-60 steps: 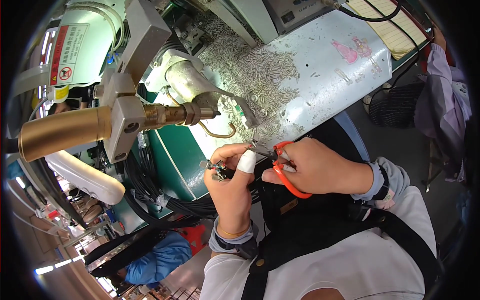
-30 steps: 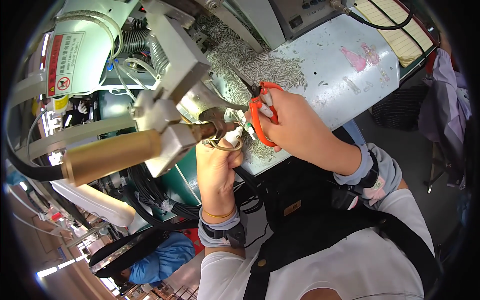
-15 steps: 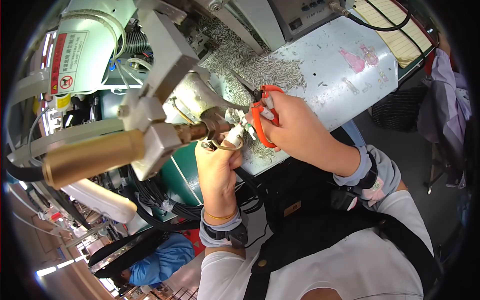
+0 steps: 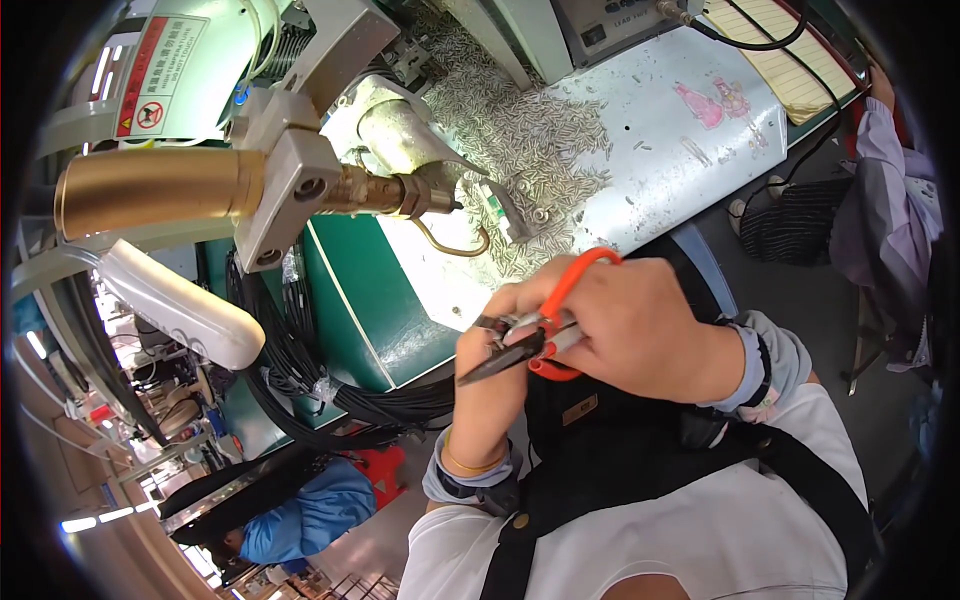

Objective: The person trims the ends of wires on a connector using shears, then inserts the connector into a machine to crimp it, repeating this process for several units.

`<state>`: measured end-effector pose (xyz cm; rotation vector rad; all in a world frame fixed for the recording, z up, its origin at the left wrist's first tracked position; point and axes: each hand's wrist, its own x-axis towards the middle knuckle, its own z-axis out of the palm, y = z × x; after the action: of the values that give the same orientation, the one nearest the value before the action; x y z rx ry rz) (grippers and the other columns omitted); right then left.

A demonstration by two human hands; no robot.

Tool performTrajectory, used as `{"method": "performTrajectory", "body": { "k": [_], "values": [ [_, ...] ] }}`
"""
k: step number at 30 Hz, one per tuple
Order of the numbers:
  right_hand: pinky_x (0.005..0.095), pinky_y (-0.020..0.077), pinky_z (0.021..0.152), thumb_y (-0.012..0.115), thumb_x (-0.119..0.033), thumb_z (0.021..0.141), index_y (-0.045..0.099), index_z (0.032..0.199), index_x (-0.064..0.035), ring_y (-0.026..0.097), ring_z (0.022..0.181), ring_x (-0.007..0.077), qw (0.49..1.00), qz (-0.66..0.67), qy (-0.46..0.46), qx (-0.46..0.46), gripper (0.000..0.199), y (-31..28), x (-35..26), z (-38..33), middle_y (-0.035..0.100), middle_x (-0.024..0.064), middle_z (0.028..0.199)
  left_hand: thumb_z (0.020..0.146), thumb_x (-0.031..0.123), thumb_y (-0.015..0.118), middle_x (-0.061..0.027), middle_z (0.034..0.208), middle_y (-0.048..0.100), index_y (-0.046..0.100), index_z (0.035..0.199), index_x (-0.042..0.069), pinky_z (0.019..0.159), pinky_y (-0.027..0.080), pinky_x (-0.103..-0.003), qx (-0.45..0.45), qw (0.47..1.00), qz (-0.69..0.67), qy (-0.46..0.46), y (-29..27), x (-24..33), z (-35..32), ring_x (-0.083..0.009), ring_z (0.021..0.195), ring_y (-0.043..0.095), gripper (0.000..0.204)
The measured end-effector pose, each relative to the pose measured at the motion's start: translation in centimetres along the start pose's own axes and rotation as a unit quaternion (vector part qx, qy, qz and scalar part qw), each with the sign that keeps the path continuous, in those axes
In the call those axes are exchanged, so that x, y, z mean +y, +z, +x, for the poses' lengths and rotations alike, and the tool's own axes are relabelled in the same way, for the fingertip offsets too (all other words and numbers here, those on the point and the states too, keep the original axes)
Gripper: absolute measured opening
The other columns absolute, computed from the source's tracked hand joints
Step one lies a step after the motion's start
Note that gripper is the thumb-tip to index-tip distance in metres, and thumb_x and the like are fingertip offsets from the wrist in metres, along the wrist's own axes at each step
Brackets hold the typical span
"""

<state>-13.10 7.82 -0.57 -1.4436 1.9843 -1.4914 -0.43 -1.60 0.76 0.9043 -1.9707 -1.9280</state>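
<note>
Orange-handled pliers (image 4: 522, 351) being gripped in curled right hand (image 4: 635, 328); small metal parts (image 4: 492, 325) being pinched in half-hidden, curled left hand (image 4: 488, 405); both being withdrawn, soldering iron (image 4: 165, 190) being left clear.

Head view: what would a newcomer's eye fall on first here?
Probably the large brass-coloured cylinder at upper left. Next, the orange-handled tool in the right hand, its dark blades crossing in front of the left hand. Beyond, countless small metal pieces litter the pale worktop.
</note>
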Motion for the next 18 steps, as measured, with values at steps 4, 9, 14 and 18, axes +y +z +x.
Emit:
{"method": "performTrajectory", "body": {
  "k": [4, 9, 14, 18],
  "values": [
    [0.0259, 0.0422, 0.050, 0.055, 0.001, 0.072, 0.054, 0.085, -0.0035, 0.052, 0.055, 0.0116, 0.989, 0.104, 0.067, -0.076, 0.014, -0.9, 0.3, 0.2, 0.054, 0.0053, 0.066, 0.081, 0.002, 0.053, -0.0014, 0.079, 0.055, 0.055, 0.092, -0.002, 0.060, 0.038, -0.019, 0.008, 0.995, -0.081, -0.058, 0.5, 0.7, -0.1, -0.0070, 0.068, 0.049, 0.012],
    [0.0264, 0.0424, 0.047, 0.058, -0.001, 0.067, 0.057, 0.089, -0.0065, 0.053, 0.053, 0.0148, 0.985, 0.159, 0.027, -0.054, 0.023, 0.0, 1.8, 0.2, 0.054, 0.0029, 0.066, 0.078, 0.000, 0.056, 0.0005, 0.071, 0.054, 0.056, 0.085, -0.001, 0.056, 0.036, -0.018, -0.013, 0.959, -0.278, -0.058, -0.8, -0.2, -0.4, -0.0049, 0.062, 0.046, 0.007],
    [0.0250, 0.0415, 0.045, 0.060, -0.004, 0.068, 0.058, 0.093, -0.0086, 0.053, 0.051, 0.0156, 0.980, -0.105, -0.169, -0.002, 0.025, -0.3, 0.9, -0.4, 0.056, 0.0012, 0.068, 0.075, -0.001, 0.059, 0.0021, 0.068, 0.051, 0.056, 0.080, 0.000, 0.052, 0.033, -0.016, 0.133, 0.989, -0.046, 0.051, 0.2, -0.2, -0.9, -0.0035, 0.058, 0.044, 0.006],
    [0.0238, 0.0416, 0.044, 0.064, -0.006, 0.066, 0.059, 0.092, -0.0098, 0.054, 0.051, 0.0135, 0.959, -0.148, -0.238, -0.036, 0.027, -0.8, 1.0, 0.0, 0.058, 0.0007, 0.070, 0.073, -0.002, 0.061, 0.0029, 0.068, 0.051, 0.057, 0.080, 0.000, 0.051, 0.030, -0.016, 0.135, 0.990, 0.004, 0.037, 0.0, 0.0, -0.8, -0.0020, 0.058, 0.042, 0.008]
  ]
}}
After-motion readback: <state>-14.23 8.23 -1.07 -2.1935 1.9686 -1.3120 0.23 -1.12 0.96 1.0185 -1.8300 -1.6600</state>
